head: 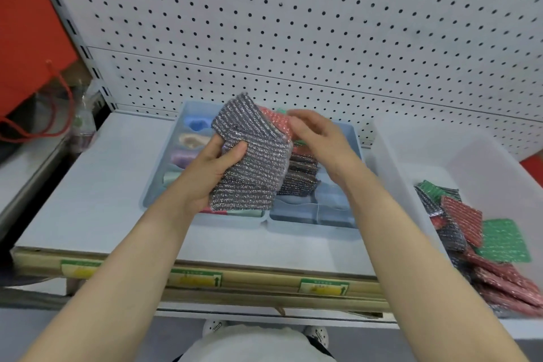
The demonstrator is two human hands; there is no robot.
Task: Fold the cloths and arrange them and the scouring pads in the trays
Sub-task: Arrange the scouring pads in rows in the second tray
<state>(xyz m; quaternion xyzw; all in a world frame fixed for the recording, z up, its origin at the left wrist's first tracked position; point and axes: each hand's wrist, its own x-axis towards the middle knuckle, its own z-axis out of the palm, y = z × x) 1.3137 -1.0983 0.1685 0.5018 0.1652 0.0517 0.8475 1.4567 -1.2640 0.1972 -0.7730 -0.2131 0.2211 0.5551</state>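
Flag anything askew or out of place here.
Two things. The scouring pads in the white bin on the right lie in a jumbled heap, overlapping at odd angles. The stack gripped in the left hand is fanned, red and green edges poking out behind the grey top pad. Nothing looks spilled or damaged.

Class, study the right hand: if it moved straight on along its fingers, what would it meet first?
Probably the red scouring pad behind the grey pads that the left hand grips; depth is unclear.
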